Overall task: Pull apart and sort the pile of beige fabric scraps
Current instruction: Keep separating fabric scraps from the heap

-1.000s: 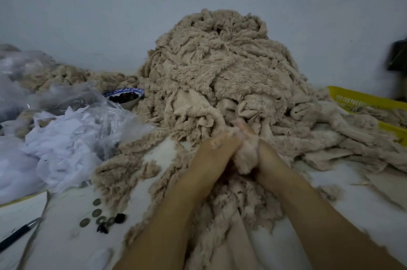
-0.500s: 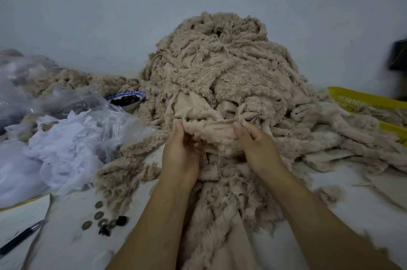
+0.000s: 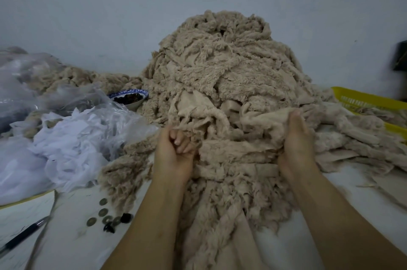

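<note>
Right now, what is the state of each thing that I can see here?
Left hand: pinches a scrap.
Right hand: grips a fold.
Pile: heaped, tangled.
Bowl: holds dark pieces.
Basket: partly filled.
Pen: lying flat.

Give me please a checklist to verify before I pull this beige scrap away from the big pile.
1. Left hand grips a scrap: ok, fingers curled round its edge.
2. Right hand grips a scrap: ok.
3. Both hold the same scrap: cannot tell, folds hide it.
4. Scrap free of the pile: not ok, it lies tangled against it.
5. Bowl away from the hands: ok, it sits apart, to their left.
6. Yellow basket has room: cannot tell, scraps cover part.
</note>
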The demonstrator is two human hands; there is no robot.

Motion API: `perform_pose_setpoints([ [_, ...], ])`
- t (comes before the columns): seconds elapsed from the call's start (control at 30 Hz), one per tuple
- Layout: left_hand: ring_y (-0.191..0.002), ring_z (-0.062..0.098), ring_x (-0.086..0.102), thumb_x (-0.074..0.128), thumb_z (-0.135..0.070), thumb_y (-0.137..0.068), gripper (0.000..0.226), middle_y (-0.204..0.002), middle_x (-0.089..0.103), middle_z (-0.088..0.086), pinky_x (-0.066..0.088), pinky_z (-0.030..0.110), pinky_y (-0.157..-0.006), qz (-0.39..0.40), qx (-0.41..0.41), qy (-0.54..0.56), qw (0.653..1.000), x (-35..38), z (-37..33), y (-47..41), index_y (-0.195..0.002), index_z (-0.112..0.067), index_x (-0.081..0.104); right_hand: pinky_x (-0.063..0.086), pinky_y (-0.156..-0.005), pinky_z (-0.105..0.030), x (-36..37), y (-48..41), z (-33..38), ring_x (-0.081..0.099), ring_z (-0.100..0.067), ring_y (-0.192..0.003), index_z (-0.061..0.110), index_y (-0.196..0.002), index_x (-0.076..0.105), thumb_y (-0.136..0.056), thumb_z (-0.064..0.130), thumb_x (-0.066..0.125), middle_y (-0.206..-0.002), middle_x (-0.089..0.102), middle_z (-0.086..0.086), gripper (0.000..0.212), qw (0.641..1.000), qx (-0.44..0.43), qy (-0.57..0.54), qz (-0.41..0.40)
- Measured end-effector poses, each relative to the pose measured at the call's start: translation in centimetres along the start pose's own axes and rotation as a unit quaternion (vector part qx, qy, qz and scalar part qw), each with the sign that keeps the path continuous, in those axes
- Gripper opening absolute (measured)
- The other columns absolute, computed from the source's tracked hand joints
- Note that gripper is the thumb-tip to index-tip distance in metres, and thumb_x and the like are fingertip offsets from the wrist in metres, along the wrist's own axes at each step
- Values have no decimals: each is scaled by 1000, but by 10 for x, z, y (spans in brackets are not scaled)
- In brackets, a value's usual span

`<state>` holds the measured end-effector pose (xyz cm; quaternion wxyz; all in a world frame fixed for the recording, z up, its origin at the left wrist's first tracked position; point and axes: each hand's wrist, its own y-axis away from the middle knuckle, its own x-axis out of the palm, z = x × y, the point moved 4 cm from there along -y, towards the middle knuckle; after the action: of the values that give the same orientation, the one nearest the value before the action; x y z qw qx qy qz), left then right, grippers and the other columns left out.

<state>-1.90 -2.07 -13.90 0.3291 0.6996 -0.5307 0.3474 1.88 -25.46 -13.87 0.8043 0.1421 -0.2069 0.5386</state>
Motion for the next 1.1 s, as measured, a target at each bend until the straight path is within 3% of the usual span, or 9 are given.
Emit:
perform_pose_setpoints([
  [0.17, -54, 6, 63, 37, -96, -63, 75, -66, 71, -6, 46, 17, -53, 84, 25, -461, 883, 26, 33, 21, -63, -30, 73, 52, -99, -46, 21, 26, -9, 67, -21, -109, 24, -120, 68, -96, 52, 52, -117, 71, -2, 40, 984, -48, 147, 93],
  [0.3, -95, -10, 66, 53, -87, -74, 57, -103, 72, -27, 50, 19, -83, 190, 60, -577, 792, 31, 46, 28, -107, -43, 70, 56, -81, -37, 31, 38, -9, 73, -17, -91, 29, -90, 76, -95, 46, 61, -94, 77, 1, 23, 972, -36, 147, 180],
  [0.4, -90, 7, 72, 63, -46, -93, 16, -94, 77, -12, 57, 26, -83, 157, 84, -543, 821, 28, 46, 26, -96, -35, 75, 56, -80, -37, 34, 40, -11, 73, -18, -91, 24, -98, 75, -94, 44, 62, -95, 77, -2, 24, 973, -4, 125, 192],
  [0.47, -79, 9, 72, 60, -32, -97, 26, -81, 77, -5, 54, 17, -70, 122, 76, -490, 860, 28, 40, 25, -76, -32, 76, 56, -92, -41, 33, 37, -11, 72, -20, -100, 18, -109, 74, -95, 42, 61, -103, 76, -4, 30, 981, 5, 95, 170],
  [0.57, -86, 16, 73, 64, -31, -90, 27, -85, 77, 3, 54, 29, -81, 122, 12, -410, 904, 28, 39, 22, -69, -23, 78, 51, -102, -44, 29, 34, -9, 69, -20, -109, 13, -122, 68, -96, 43, 60, -114, 74, -4, 41, 986, 32, 59, 151],
  [0.73, -116, 28, 66, 60, -30, -96, 30, -120, 72, 14, 48, 45, -106, 145, -48, -291, 945, 31, 40, 23, -112, -11, 76, 59, -84, -36, 32, 36, -11, 72, -19, -101, 11, -126, 63, -96, 52, 52, -108, 76, -6, 52, 982, 63, 20, 174],
  [0.9, -115, 21, 67, 57, -46, -97, 41, -119, 73, 7, 48, 39, -101, 125, 28, -306, 943, 29, 31, 23, -109, -14, 77, 51, -78, -10, 41, 55, -10, 63, 11, -100, 51, -110, 60, -73, 88, 45, -108, 70, 26, 54, 932, -42, 207, 295],
  [1.0, -115, 15, 67, 54, -61, -90, 46, -116, 74, 0, 46, 43, -106, 127, 53, -354, 925, 30, 31, 25, -103, -24, 80, 39, -66, 3, 45, 58, -15, 56, 22, -87, 50, -98, 53, -89, 64, 56, -97, 66, 22, 17, 884, -121, 343, 294],
  [1.1, -109, 18, 70, 54, -61, -90, 50, -109, 76, 2, 48, 46, -104, 112, 73, -369, 920, 30, 32, 25, -103, -20, 79, 40, -53, -6, 39, 46, -13, 56, 9, -62, 34, -86, 58, -98, 36, 52, -79, 64, 14, 14, 907, -158, 325, 214],
])
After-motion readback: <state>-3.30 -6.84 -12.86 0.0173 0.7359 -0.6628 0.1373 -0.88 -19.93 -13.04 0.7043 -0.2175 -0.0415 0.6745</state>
